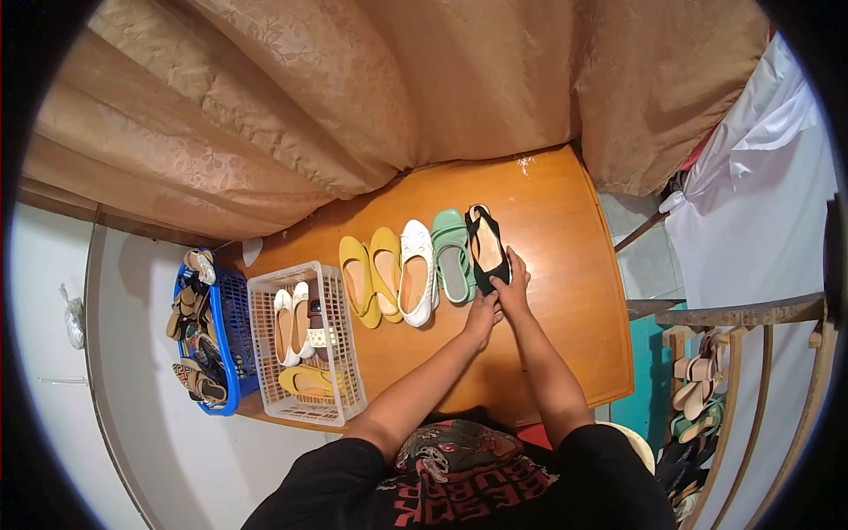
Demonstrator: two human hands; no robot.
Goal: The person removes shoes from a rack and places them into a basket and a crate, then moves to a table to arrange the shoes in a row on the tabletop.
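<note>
While both hands, right hand [512, 281] and left hand [484, 311], pinch the black shoe [487, 248] mid-tabletop [565, 265], a nudge risks disturbing the green shoe [452, 256].

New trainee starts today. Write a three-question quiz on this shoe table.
1. True or false: both hands are at the black shoe.
2. Which shoe lies directly beside the black one? A) yellow B) white C) green
3. Fill in: the white basket stands next to a ___ basket.

Key:
1. True. The left hand and right hand meet at its near end.
2. C, the green shoe.
3. Blue; the blue basket sits at the table's edge.
</note>
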